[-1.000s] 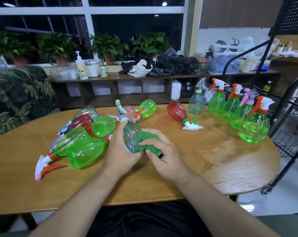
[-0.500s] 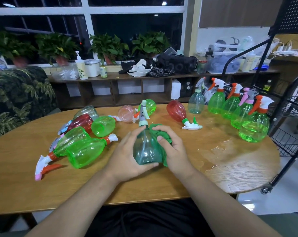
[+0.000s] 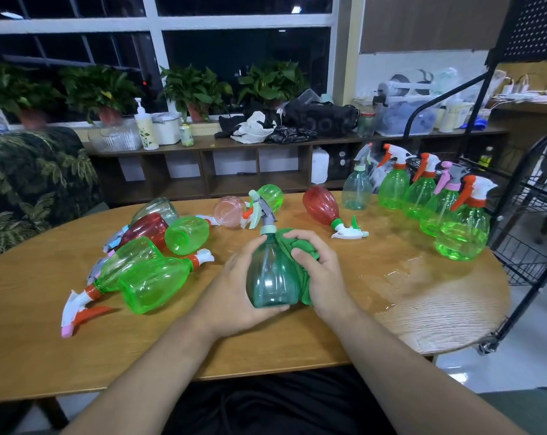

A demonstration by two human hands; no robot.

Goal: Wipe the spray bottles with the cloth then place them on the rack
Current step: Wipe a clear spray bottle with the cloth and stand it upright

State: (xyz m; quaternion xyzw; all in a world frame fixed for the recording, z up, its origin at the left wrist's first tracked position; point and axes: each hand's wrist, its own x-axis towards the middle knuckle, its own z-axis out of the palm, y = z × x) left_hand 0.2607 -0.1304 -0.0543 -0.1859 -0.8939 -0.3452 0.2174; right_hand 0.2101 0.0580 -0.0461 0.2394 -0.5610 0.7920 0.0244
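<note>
A teal spray bottle (image 3: 270, 277) with a grey trigger stands almost upright at the middle of the wooden table (image 3: 422, 302). My left hand (image 3: 234, 290) grips its left side and base. My right hand (image 3: 321, 271) holds a green cloth (image 3: 292, 246) pressed against the bottle's right side. Several green, red and pink spray bottles (image 3: 153, 277) lie on their sides to the left. A red bottle (image 3: 321, 205) lies behind the hands. Several upright bottles (image 3: 462, 233) stand at the table's right edge beside the black wire rack (image 3: 529, 233).
A wet patch (image 3: 400, 271) glistens on the table right of my hands. A low shelf (image 3: 234, 164) with plants and clutter runs along the window behind. A leaf-patterned chair (image 3: 30, 183) stands at the left.
The teal bottle swung from tilted with its trigger to the left up to nearly upright. My right hand with the cloth moved from the bottle's base up along its right side.
</note>
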